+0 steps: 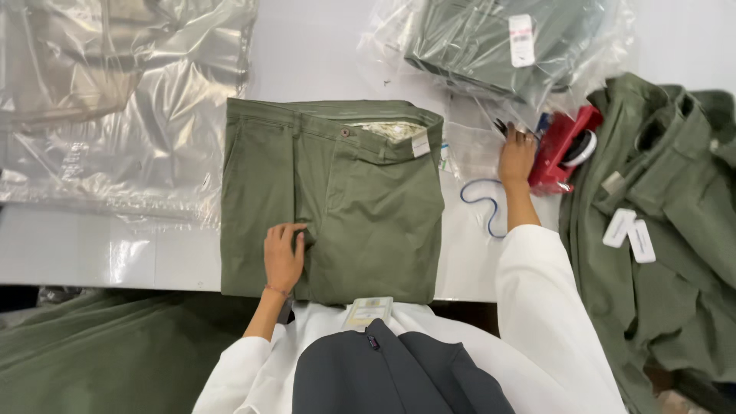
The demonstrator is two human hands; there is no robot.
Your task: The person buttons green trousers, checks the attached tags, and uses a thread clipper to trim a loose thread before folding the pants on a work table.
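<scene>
Folded olive trousers lie at the tabletop near edge. Left hand rests flat, open, on them. Right hand touches the red tape dispenser, grip apparently loose.

White counter with garments and packing gear

Folded olive trousers lie flat at the middle of the counter, clear plastic bags to their left, a bagged green garment at the far right corner, a red tape dispenser and a blue cord beside the trousers, and a heap of loose olive garments on the right edge.
</scene>
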